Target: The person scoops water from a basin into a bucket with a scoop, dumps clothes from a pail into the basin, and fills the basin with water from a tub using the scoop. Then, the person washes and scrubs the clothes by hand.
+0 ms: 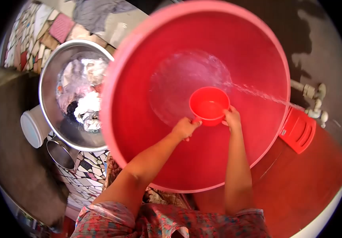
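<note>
A small red plastic dipper is held over the inside of a large pink-red tub. My left hand grips it at its lower left, where its handle seems to be. At the dipper's right rim my right hand has its fingers closed on the edge. Water lies in the bottom of the tub, up and left of the dipper. A thin stream of water runs into the tub from a tap at the right.
A steel basin with wet cloths in water stands left of the tub. Below it are a white lidded bucket and a metal pot. A red plastic stool or seat sits beside the tub's right edge, under the tap.
</note>
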Action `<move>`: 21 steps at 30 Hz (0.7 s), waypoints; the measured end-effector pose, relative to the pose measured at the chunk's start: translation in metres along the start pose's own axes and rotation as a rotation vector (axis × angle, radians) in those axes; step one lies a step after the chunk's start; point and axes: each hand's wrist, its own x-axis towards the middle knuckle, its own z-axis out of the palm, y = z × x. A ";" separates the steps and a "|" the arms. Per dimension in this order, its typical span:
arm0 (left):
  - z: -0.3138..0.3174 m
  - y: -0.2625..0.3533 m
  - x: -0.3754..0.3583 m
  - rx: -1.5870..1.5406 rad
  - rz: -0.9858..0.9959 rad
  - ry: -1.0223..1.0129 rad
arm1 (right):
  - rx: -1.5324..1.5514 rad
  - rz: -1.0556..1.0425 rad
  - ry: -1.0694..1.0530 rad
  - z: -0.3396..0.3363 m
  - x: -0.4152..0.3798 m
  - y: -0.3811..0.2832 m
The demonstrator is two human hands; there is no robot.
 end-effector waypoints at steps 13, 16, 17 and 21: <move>-0.022 -0.047 0.169 -0.112 -0.206 -0.234 | -0.587 0.048 0.069 0.036 0.128 0.026; -0.059 -0.024 0.168 -0.106 -0.120 -0.079 | -0.589 -0.032 0.132 0.071 0.135 -0.022; -0.071 -0.011 0.165 -0.051 -0.084 0.002 | -0.604 -0.101 0.174 0.081 0.134 -0.039; -0.092 -0.003 0.154 0.111 0.133 0.272 | 0.256 -0.335 0.044 0.117 0.154 -0.026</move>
